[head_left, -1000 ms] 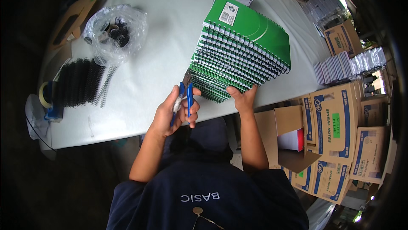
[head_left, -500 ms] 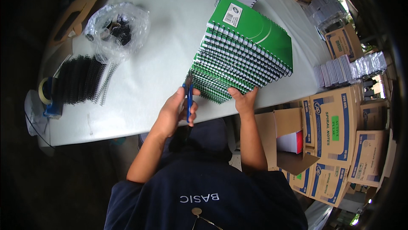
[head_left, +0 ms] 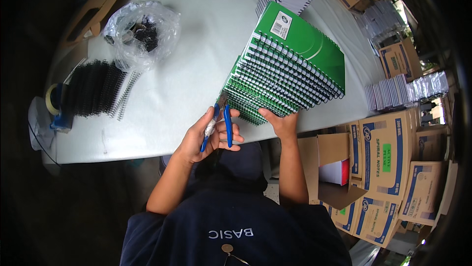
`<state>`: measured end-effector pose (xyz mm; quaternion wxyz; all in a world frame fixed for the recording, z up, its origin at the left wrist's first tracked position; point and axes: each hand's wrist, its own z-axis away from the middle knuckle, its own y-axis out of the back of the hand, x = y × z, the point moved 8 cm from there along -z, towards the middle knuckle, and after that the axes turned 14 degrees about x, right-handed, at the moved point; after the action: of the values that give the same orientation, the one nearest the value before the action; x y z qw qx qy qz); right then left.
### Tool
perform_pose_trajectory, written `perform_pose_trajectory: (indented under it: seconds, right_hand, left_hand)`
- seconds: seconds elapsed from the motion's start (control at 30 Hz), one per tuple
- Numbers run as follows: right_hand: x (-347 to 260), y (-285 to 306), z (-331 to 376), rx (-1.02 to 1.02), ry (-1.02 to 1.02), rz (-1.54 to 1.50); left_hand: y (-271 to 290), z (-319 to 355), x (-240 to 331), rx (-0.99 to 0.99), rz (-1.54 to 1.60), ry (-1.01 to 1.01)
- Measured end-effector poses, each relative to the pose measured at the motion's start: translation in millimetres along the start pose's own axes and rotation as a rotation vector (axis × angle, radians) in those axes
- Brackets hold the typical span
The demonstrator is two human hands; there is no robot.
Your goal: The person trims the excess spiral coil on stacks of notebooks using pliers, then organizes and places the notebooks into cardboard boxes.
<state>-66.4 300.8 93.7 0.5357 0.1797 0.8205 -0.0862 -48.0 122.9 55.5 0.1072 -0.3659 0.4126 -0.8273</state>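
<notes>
Two hands kept at the green notebook stack (head_left: 287,72), blue-handled pliers (head_left: 222,123) still gripped by left hand (head_left: 209,136), right hand (head_left: 281,123) pressed open beneath, little changed.

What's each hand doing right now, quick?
Left hand: closed around the blue-handled pliers.
Right hand: open, resting against the near edge of the stack of green spiral notebooks.

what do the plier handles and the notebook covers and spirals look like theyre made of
Plier handles: glossy blue plastic or rubber grips, going by the smooth shine. Notebook covers: green coated card, slightly glossy. Spirals: thin looped wire, dark with pale glints, probably coated metal.
</notes>
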Motion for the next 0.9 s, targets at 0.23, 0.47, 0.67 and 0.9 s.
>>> perform_pose_trajectory:
  seconds: [0.23, 0.47, 0.67, 0.9]
  right_hand:
    - [2, 4, 2, 0.051, 0.016, 0.015]
    - [7, 1, 6, -0.01, 0.012, 0.032]
    - [21, 10, 7, 0.06, -0.009, 0.037]
    - [16, 3, 9, 0.047, -0.038, 0.014]
  left_hand:
    - [12, 12, 35, 0.54, -1.064, -0.483]
    - [8, 6, 3, 0.014, -0.065, 0.018]
    - [27, 4, 19, 0.296, -0.683, -0.209]
    - [26, -1, 4, 0.195, -0.325, -0.143]
